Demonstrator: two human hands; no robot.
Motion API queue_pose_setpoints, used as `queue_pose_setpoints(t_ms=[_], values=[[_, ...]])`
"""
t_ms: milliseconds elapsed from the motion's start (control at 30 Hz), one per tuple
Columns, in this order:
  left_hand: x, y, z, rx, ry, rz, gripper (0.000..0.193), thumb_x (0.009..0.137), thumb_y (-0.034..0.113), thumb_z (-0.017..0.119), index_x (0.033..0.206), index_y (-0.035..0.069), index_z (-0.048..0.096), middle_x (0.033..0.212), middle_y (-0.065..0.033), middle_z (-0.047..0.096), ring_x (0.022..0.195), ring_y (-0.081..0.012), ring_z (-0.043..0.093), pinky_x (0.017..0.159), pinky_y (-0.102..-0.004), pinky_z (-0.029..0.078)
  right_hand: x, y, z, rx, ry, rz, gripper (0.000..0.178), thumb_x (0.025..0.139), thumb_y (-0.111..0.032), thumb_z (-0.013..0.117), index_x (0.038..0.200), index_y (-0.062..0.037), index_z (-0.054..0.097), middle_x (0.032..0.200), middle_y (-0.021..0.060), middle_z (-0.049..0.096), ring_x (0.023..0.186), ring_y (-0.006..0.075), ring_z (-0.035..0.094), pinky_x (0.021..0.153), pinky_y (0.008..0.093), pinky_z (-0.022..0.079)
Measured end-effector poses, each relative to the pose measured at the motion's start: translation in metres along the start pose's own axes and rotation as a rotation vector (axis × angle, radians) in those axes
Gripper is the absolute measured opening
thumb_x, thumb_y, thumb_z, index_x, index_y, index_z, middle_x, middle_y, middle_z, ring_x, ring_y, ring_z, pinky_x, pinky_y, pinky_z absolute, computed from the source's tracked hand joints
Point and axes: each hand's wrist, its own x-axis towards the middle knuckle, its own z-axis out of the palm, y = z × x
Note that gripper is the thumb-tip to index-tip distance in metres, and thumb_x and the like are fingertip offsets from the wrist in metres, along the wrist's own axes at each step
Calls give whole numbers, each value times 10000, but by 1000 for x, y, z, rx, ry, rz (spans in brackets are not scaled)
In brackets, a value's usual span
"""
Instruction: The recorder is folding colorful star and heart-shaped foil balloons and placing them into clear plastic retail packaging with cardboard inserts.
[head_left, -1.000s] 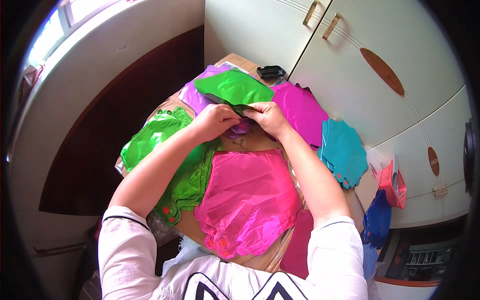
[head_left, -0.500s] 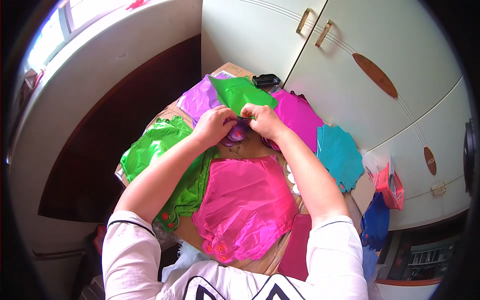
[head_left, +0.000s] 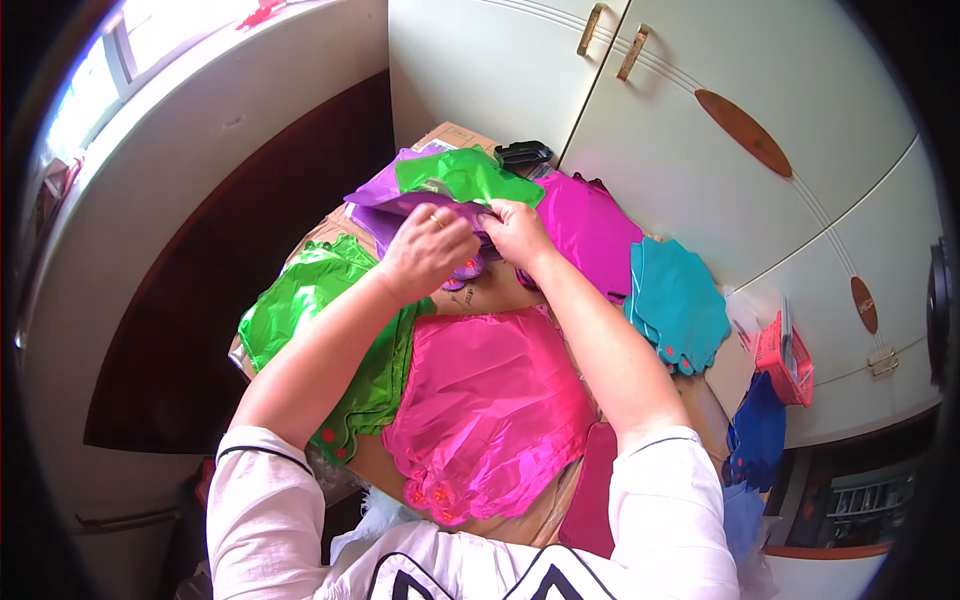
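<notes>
At the far side of the work surface, my right hand (head_left: 517,235) pinches the edge of a purple fabric piece (head_left: 375,215) between thumb and finger. My left hand (head_left: 430,252) is closed beside it, its fingers curled in front of the purple fabric; what they hold is hidden. A shiny green piece (head_left: 465,175) lies over the purple one, just beyond both hands. Below the fingers shows a purple scalloped corner with orange-red flowers (head_left: 470,268). Nearer me, a large bright pink piece (head_left: 490,390) is spread flat, with flowers at its near left corner.
Around the cardboard surface (head_left: 480,297) lie green pieces (head_left: 310,300) at left, magenta (head_left: 590,230) and teal (head_left: 680,305) stacks at right, and a dark red piece (head_left: 592,490). A black object (head_left: 523,153) sits by the cabinet (head_left: 760,220). A red basket (head_left: 783,360) stands right.
The purple fabric's edge has risen and now shows wider to the left of my hands. My left hand has turned and curled, shifting slightly nearer me. My right hand keeps its pinch.
</notes>
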Motion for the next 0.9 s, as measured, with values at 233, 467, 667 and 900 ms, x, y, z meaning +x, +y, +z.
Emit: queue_pose_setpoints(t_ms=[233, 467, 667, 900], values=[[-25, -8, 7, -327, -333, -606, 599, 749, 552, 722, 1216, 182, 656, 1211, -111, 581, 1214, -338, 494, 1085, -483, 311, 47, -9, -11, 599, 274, -4, 91, 868, -95, 654, 830, -18, 686, 696, 23, 650, 597, 78, 525, 539, 302, 435], [-15, -8, 6, -339, -408, -637, 582, 757, 557, 713, 1200, 183, 661, 1207, -88, 585, 1210, -302, 515, 1083, -485, 311, 98, -40, -166, 417, 871, 239, 219, 806, -130, 729, 698, 20, 612, 709, 100, 639, 624, 174, 558, 564, 379, 440], [-16, -10, 7, -251, -393, -581, 555, 760, 544, 710, 1159, 159, 683, 1200, -103, 596, 1209, -297, 520, 1067, -498, 316, 30, -25, -285, -282, 490, 151, 169, 851, -181, 655, 825, -14, 652, 719, 99, 649, 660, 199, 601, 597, 354, 461], [46, 62, 6, -661, -182, -41, 270, 790, 110, 718, 1053, 56, 684, 1074, -110, 628, 1040, -319, 597, 908, -430, 482, -55, -78, -276, -760, 587, -316, 149, 892, -211, 603, 968, -112, 685, 849, 152, 691, 791, 365, 666, 685, 440, 528]])
